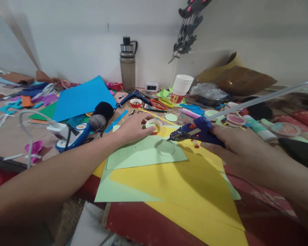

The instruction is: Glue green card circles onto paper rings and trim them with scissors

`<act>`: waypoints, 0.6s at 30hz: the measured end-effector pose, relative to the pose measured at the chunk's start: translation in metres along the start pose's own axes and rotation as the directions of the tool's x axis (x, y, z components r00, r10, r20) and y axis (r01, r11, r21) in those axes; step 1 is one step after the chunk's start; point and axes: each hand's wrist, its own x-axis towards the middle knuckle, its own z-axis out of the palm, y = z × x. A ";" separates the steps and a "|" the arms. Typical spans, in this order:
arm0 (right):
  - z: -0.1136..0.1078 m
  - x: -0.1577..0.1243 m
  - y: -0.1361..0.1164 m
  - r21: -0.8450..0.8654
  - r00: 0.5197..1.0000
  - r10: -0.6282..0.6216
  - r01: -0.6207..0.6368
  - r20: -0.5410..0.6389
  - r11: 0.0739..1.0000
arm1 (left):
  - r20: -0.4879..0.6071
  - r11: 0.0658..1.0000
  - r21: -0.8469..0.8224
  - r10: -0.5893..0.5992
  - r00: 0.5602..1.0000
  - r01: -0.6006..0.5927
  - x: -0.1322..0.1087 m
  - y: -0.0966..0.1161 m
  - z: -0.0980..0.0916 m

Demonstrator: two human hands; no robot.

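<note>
In the middle, the left hand (135, 128) pinches a pale ring (156, 122); at right, the right hand (228, 141) grips a blue glue gun (195, 131).

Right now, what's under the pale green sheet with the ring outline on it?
Peeking out from beneath that top sheet are yellow paper and another pale green sheet. Anything it covers completely can't be seen.

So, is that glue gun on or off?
On, it seems: a small red light glows on the side of the glue gun.
</note>
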 end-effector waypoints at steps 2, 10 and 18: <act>-0.004 0.002 -0.008 -0.002 0.998 0.014 -0.014 0.055 1.000 | 0.001 1.000 0.001 0.001 1.000 -0.001 0.000 0.000 0.000; -0.007 0.002 -0.020 -0.100 0.998 0.050 -0.045 0.044 0.994 | -0.002 1.000 0.001 0.004 1.000 -0.004 0.001 -0.001 0.000; -0.013 0.005 -0.034 -0.151 0.998 0.050 -0.042 0.047 0.988 | -0.002 1.000 0.011 -0.008 1.000 0.008 0.001 -0.001 0.001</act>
